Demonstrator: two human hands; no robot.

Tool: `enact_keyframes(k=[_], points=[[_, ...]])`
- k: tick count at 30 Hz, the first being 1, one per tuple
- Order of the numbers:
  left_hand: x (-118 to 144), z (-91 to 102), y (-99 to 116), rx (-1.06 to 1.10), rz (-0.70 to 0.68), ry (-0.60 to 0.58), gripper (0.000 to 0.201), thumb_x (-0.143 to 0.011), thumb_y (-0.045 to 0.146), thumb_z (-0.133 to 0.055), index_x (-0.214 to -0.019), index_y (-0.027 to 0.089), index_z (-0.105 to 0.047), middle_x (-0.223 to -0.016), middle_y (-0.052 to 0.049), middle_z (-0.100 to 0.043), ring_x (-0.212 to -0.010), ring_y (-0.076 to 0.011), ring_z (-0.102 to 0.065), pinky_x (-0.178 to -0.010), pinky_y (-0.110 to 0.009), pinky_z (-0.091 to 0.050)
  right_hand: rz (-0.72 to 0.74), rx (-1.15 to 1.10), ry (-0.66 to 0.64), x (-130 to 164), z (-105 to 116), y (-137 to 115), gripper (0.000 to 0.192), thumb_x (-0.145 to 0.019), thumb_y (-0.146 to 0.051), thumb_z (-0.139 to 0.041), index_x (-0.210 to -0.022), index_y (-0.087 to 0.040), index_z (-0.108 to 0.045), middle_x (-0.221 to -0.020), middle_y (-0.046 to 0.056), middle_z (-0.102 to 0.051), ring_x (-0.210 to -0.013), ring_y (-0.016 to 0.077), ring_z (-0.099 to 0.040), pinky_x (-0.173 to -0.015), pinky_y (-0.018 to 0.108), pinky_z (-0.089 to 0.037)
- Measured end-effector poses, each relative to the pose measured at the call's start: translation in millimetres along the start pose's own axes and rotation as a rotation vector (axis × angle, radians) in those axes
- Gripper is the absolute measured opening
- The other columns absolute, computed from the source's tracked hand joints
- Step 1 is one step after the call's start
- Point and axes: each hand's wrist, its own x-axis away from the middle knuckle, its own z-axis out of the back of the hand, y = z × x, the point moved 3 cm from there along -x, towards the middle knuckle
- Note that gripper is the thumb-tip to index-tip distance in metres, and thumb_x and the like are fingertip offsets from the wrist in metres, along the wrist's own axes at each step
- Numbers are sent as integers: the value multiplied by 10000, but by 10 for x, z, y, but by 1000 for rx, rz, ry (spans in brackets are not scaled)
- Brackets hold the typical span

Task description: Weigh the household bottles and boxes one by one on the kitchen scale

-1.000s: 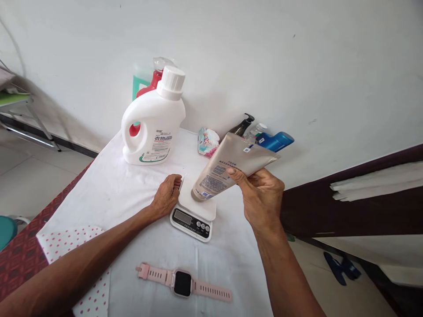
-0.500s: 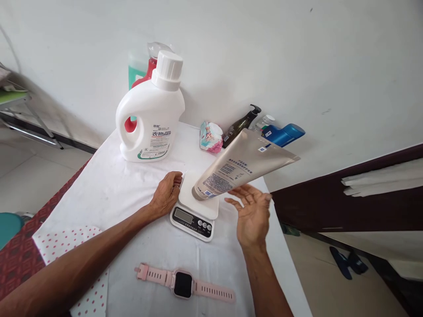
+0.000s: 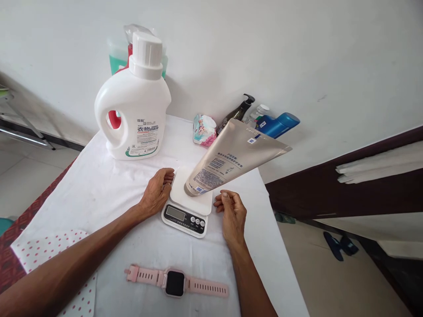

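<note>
A beige tube (image 3: 231, 158) is standing cap-down on the scale (image 3: 187, 207), leaning far and right, with neither hand gripping it. The left hand (image 3: 157, 193) is resting curled against the scale's left edge. The right hand (image 3: 232, 215) is lying loosely curled just right of the scale. A pink watch (image 3: 175, 282) is lying nearer.
</note>
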Motion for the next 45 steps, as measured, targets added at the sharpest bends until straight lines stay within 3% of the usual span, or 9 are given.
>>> enact_keyframes(k=[13,16,20,23,26,32,35,39,45], points=[[-10,18,41,-8,38,-3,425,-833,106,-506,-1243,159,-600,-1205,-138,-716,-1113,-239,-720,-1025,-475,-602,-14,-68,-5,5,20,-12,358,-950,-583,-698,-973,-226,-707,-863,28,-683,-759,186,-630,-643,308,-503],[-15,22,59,-7,46,-6,406,-845,122,-510,-1239,171,-600,-1197,-130,-727,-1086,-235,-727,-1023,-484,-603,44,-138,-42,-3,18,-270,412,-966,-632,-653,-1084,-243,-717,-1044,72,-726,-979,244,-679,-739,349,-562],[-24,25,66,3,55,-12,385,-863,157,-515,-1239,181,-595,-1210,-128,-736,-1083,-230,-734,-1030,-483,-601,200,-64,-248,-29,-130,-802,502,-896,-600,-750,-1273,-275,-686,-1355,83,-705,-1263,296,-640,-1018,449,-555],[-29,28,58,9,54,-13,377,-870,174,-525,-1240,190,-596,-1219,-122,-742,-1098,-233,-737,-1034,-484,-599,146,56,-323,-58,-315,-1004,492,-787,-509,-871,-1182,-252,-730,-1227,73,-778,-1141,305,-712,-1015,473,-571],[-29,26,48,13,45,-10,373,-878,177,-526,-1246,187,-593,-1227,-127,-744,-1102,-235,-740,-1038,-494,-598,46,83,-346,-59,-476,-992,388,-750,-478,-892,-1010,-208,-791,-1030,85,-826,-1003,323,-762,-887,445,-620],[-21,16,45,37,65,2,380,-874,180,-550,-1250,185,-603,-1225,-133,-744,-1125,-245,-738,-1035,-498,-603,4,28,-239,-123,-486,-880,357,-716,-491,-909,-893,-190,-835,-922,80,-836,-900,320,-778,-785,405,-631],[-18,12,54,43,86,0,392,-872,174,-549,-1259,179,-607,-1230,-136,-738,-1128,-249,-736,-1035,-500,-602,19,14,-55,-437,-346,-837,428,-673,-546,-926,-840,-165,-822,-835,79,-814,-809,297,-759,-709,383,-624],[-14,6,62,43,77,2,398,-874,162,-546,-1267,182,-604,-1240,-131,-732,-1115,-240,-733,-1042,-493,-597,116,64,191,-1191,-162,-627,487,-658,-573,-907,-847,-140,-790,-811,82,-775,-767,277,-719,-626,372,-609],[-7,-2,58,41,73,4,398,-886,158,-534,-1278,184,-600,-1249,-132,-728,-1128,-239,-727,-1045,-490,-592,85,140,305,-2159,-224,-117,507,-661,-511,-858,-979,-141,-723,-914,96,-748,-823,283,-704,-675,408,-625]])
